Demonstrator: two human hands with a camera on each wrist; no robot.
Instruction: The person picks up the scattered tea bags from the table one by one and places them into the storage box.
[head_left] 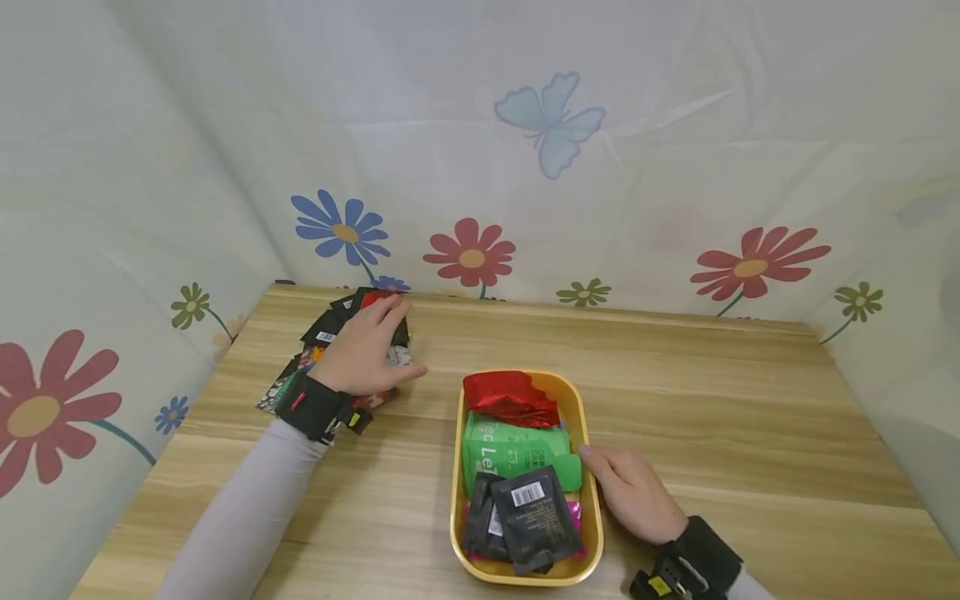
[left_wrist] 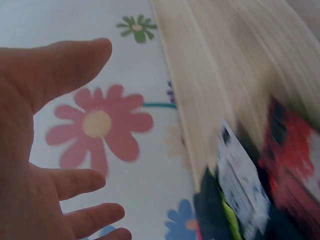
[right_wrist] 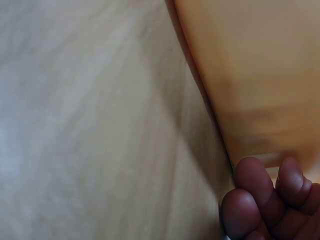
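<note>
Left hand (head_left: pixel 363 350): fingers and thumb spread wide above the pile (head_left: pixel 324 327), beyond and left of the bin (head_left: pixel 457 500); contact cannot be told.
Right hand (head_left: pixel 633 492): thumb at the bin's right rim, fingers bent beside its outer wall; whether it grips cannot be told.
Bin contents: red packet (head_left: pixel 506 398) at the far end, green packet (head_left: pixel 491 450) mid-bin, black packets (head_left: pixel 542 518) at the near end.
Table (head_left: pixel 712 400): wood-grained, beneath the bin.
Backdrop (head_left: pixel 637 183): flowered, beyond the bin.

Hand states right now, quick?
Left hand: open, over the packets.
Right hand: fingers curled beside the tray; can't tell if gripping it.
</note>
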